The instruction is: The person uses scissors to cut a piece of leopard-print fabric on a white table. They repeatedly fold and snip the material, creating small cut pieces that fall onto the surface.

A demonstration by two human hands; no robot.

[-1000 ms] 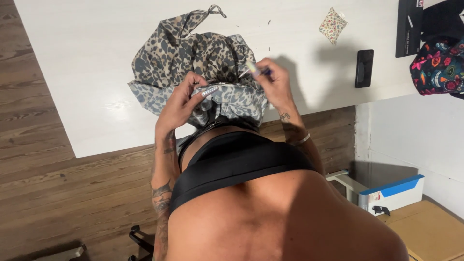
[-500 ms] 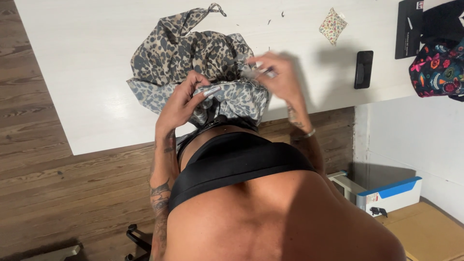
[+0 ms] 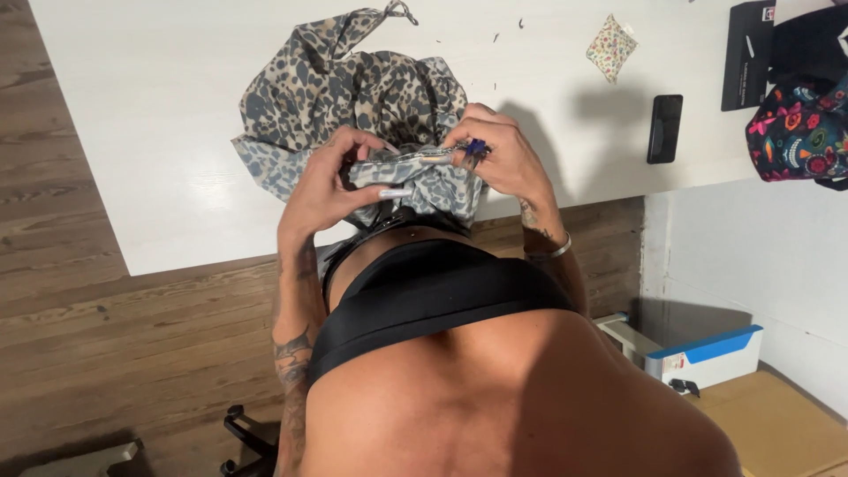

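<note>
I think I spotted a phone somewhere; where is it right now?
In the head view, the black phone lies flat on the white table, right of both hands, between the small floral pouch and the table's near edge.

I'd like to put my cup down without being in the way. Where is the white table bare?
The white table is bare left of the leopard-print fabric, and between that fabric and the black phone. The far right is crowded by the floral bag.

Black top, silver bracelet (image 3: 555,251), tattoos
</note>
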